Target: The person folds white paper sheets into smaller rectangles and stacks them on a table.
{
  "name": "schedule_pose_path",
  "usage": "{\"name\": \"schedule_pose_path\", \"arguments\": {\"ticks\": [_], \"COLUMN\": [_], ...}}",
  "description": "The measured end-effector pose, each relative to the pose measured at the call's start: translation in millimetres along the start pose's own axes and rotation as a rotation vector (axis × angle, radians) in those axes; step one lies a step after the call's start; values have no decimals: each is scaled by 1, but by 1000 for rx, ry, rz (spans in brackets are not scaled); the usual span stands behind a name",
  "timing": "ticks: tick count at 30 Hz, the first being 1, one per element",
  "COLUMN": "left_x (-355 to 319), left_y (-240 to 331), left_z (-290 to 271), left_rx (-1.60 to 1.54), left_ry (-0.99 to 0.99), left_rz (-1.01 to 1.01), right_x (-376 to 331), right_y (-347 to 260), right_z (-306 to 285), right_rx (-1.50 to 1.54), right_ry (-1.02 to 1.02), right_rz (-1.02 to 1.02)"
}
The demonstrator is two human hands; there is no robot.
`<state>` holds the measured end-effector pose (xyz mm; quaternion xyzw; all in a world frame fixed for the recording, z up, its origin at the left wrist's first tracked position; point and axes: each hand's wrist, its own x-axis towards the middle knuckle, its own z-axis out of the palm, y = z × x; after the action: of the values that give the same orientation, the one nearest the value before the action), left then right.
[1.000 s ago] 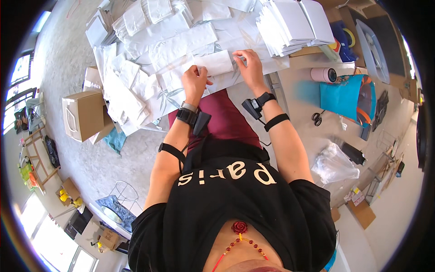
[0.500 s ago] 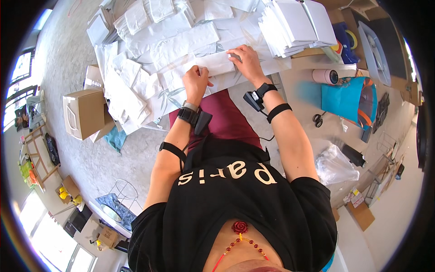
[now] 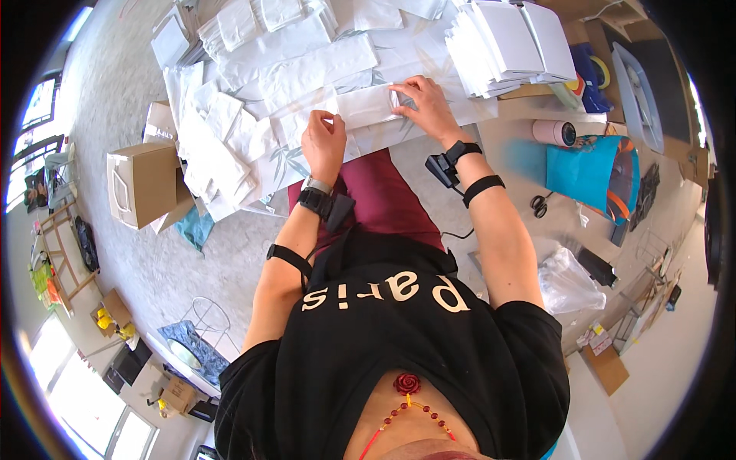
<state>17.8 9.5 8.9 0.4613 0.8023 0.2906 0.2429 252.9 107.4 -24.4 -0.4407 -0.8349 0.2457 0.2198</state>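
A flat white packet [image 3: 366, 106], which looks like thin paper or plastic, lies at the near edge of the table between my hands. My left hand [image 3: 324, 139] is closed, its thumb and fingers pinched at the packet's left end. With the thumb and fingertips of my right hand [image 3: 426, 109] I grip the packet's right end. Loose white plastic sleeves [image 3: 318, 70] lie just beyond it. A heap of similar white pieces [image 3: 218, 142] spreads to the left. Tall stacks of folded white sheets [image 3: 502, 46] stand at the right.
The table has a pale leaf-patterned cover [image 3: 418, 57]. Cardboard boxes [image 3: 146, 184] stand left of it. On the right are a pink cup [image 3: 553, 133], a blue bag [image 3: 586, 180], black scissors [image 3: 540, 204] and a clear plastic bag [image 3: 571, 282]. A blue tape roll holder [image 3: 589, 77] sits behind.
My left hand has shifted slightly left along the packet and its fingers have drawn closer together. My right hand stays at the packet's right end, its fingers a little more closed.
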Motion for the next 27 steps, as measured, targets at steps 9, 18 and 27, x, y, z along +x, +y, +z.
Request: {"name": "schedule_pose_path", "arguments": {"ticks": [9,18,27], "left_x": [-22,-19,82], "left_y": [-15,-26,-63], "left_z": [7,6,-57], "left_rx": [360,364,513], "left_ry": [-231,-177,209], "left_rz": [661,685,497], "right_x": [-1,3,15], "right_y": [-5,-1,-18], "right_z": [-4,-6,-13], "right_rx": [-47,-43,9], "right_ry": [-22,-102,-46], "right_rz": [-30,-26,58]}}
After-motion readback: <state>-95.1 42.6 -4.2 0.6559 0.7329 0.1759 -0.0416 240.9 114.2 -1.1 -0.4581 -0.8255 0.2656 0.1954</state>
